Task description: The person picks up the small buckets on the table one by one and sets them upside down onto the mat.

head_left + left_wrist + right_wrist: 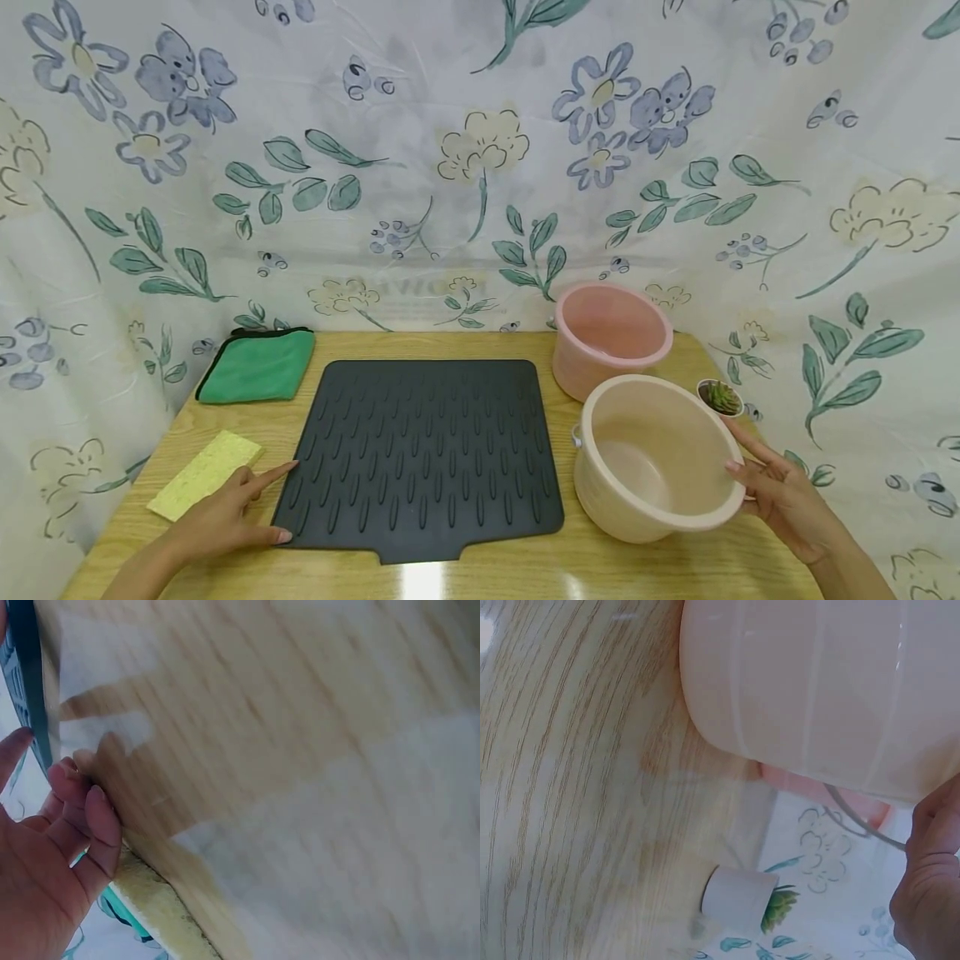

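A dark grey ribbed mat (427, 450) lies flat on the table. At its left edge, my left hand (225, 517) touches it with the index finger extended and the thumb at the near corner; in the left wrist view the other fingers of that hand (60, 847) curl loosely beside the mat's edge (34, 682). On the right, a cream bucket (652, 533) stands beside the mat. My right hand (787, 492) holds its right rim, thumb over the lip and fingers outside. In the right wrist view, the bucket's side (810, 682) fills the top, with the right hand (934, 877) at the edge.
A pink bucket (573, 367) stands behind the cream one. Beside them is a small potted succulent (720, 398). A yellow sponge (206, 475) and a folded green cloth (258, 367) lie at the left. Floral curtain (420, 167) surrounds the wooden table (330, 575).
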`<act>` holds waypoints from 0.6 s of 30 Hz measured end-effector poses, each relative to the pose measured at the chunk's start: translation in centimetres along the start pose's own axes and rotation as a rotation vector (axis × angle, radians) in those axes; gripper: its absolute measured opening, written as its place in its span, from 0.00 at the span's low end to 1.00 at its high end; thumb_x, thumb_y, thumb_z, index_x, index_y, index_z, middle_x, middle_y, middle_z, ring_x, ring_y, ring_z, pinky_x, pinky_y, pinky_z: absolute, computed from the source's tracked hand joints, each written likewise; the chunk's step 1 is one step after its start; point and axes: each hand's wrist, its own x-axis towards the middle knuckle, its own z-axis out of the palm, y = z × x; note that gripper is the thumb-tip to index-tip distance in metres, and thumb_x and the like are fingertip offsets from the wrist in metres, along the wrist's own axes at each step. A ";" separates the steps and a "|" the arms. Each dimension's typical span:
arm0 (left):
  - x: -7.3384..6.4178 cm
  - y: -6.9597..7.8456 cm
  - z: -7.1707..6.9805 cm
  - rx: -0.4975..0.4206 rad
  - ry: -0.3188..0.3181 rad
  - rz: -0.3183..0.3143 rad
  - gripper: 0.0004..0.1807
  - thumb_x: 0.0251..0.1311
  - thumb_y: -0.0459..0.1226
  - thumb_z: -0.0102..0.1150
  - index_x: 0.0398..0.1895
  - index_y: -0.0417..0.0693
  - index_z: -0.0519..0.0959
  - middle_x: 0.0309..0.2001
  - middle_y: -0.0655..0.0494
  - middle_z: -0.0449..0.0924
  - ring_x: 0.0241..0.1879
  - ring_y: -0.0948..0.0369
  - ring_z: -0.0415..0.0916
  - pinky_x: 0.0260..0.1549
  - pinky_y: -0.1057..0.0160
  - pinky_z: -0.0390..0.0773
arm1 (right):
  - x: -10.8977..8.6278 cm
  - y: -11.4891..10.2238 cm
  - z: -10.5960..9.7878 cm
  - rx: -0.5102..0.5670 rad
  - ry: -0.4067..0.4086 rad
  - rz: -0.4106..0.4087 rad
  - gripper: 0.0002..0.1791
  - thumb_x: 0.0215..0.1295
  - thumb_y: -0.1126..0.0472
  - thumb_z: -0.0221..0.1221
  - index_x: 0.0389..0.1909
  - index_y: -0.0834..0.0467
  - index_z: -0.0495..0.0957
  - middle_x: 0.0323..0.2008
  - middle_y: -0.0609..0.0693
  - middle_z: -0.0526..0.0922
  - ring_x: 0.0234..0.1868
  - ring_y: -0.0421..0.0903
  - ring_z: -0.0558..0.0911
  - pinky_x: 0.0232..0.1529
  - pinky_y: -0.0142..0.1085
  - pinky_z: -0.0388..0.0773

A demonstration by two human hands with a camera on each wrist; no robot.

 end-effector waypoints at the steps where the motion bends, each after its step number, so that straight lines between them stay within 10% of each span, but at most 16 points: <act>1: 0.0 0.0 0.0 -0.002 -0.002 0.000 0.49 0.50 0.57 0.71 0.75 0.54 0.63 0.35 0.52 0.60 0.24 0.65 0.55 0.20 0.68 0.57 | 0.0 0.0 0.0 0.012 -0.010 0.001 0.38 0.76 0.77 0.32 0.76 0.40 0.57 0.56 0.55 0.83 0.48 0.52 0.86 0.44 0.41 0.84; 18: -0.3 -0.2 0.3 0.014 0.022 0.004 0.50 0.50 0.58 0.71 0.75 0.55 0.62 0.35 0.54 0.59 0.23 0.66 0.53 0.20 0.68 0.55 | -0.4 1.4 1.0 0.075 0.046 -0.084 0.37 0.75 0.78 0.30 0.73 0.42 0.65 0.64 0.46 0.77 0.44 0.46 0.85 0.39 0.35 0.84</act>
